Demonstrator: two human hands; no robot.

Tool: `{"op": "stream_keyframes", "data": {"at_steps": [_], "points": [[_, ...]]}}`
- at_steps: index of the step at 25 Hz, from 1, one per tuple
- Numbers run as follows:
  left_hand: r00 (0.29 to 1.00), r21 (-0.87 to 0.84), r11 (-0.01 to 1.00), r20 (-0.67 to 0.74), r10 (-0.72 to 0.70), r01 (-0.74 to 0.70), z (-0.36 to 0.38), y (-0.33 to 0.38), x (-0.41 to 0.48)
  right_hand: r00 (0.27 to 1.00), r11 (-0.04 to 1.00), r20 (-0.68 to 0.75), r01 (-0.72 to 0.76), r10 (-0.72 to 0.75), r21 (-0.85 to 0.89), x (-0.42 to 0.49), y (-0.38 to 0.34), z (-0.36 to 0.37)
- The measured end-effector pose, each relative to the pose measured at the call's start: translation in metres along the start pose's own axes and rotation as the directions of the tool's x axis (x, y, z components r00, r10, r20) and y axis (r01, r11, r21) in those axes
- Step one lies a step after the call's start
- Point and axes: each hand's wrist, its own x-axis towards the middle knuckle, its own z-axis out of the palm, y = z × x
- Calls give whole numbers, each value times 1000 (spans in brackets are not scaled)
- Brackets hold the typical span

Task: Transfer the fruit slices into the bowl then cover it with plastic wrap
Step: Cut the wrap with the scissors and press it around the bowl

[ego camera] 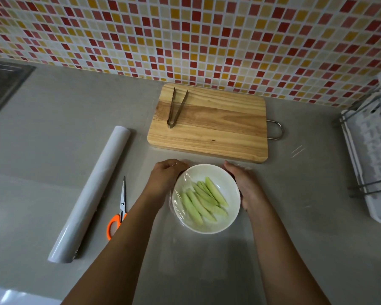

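A white bowl [224, 223] sits on the grey counter near me and holds several pale green fruit slices [204, 200]. A clear sheet of plastic wrap [185, 183] lies stretched over the bowl's top, with glints along the left rim. My left hand [166, 178] presses against the bowl's left side, fingers curled over crinkled wrap. My right hand [245, 186] cups the bowl's right side and holds wrap against it. The roll of plastic wrap [90, 194] lies to the left.
Orange-handled scissors [119, 213] lie between the roll and my left arm. A wooden cutting board [218, 126] with metal tongs [176, 107] on it sits behind the bowl. A white dish rack [370, 164] stands at the right. A sink [2, 84] is at far left.
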Motion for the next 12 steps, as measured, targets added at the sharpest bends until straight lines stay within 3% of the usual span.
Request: {"op": "stream_keyframes", "data": {"at_steps": [6, 12], "points": [[986, 161, 984, -131, 99, -77, 13, -11, 4, 996, 998, -80, 45, -42, 40, -2, 4, 8], [978, 133, 974, -71, 195, -185, 15, -14, 1, 975, 978, -160, 174, -155, 114, -4, 10, 11]]}}
